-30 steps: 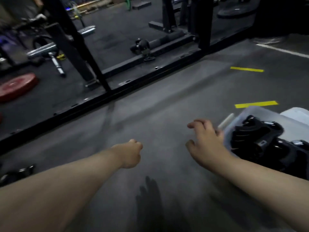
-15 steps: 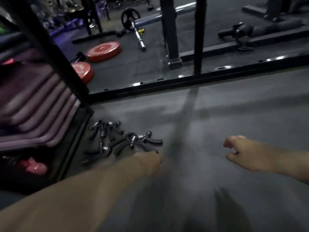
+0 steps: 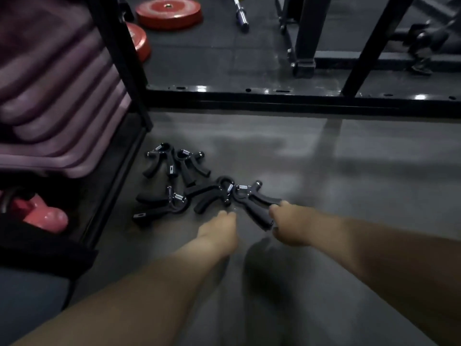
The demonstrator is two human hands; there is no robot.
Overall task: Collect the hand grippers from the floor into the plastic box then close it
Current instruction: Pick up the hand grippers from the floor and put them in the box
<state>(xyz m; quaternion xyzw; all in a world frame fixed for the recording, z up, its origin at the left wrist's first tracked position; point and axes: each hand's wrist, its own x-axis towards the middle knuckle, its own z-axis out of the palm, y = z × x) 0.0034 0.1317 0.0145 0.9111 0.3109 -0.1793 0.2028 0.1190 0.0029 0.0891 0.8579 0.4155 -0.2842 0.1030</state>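
Observation:
Several black hand grippers with metal springs lie in a loose pile [image 3: 179, 181] on the grey floor beside a rack. The nearest hand gripper [image 3: 254, 203] lies at the pile's right end, and my right hand [image 3: 289, 226] curls its fingers round that gripper's handles. My left hand [image 3: 219, 233] hovers with fingers curled just below another gripper [image 3: 212, 196], holding nothing that I can see. The plastic box is out of view.
A black rack [image 3: 117, 156] holding purple mats stands at the left, with a pink kettlebell [image 3: 45, 216] under it. A black frame rail [image 3: 299, 101] crosses the floor behind the pile. Red weight plates [image 3: 169, 12] and a barbell end [image 3: 240, 16] lie beyond.
My view swung left from the plastic box to the pile. Both hands reached forward to it, and my right hand took hold of the nearest gripper.

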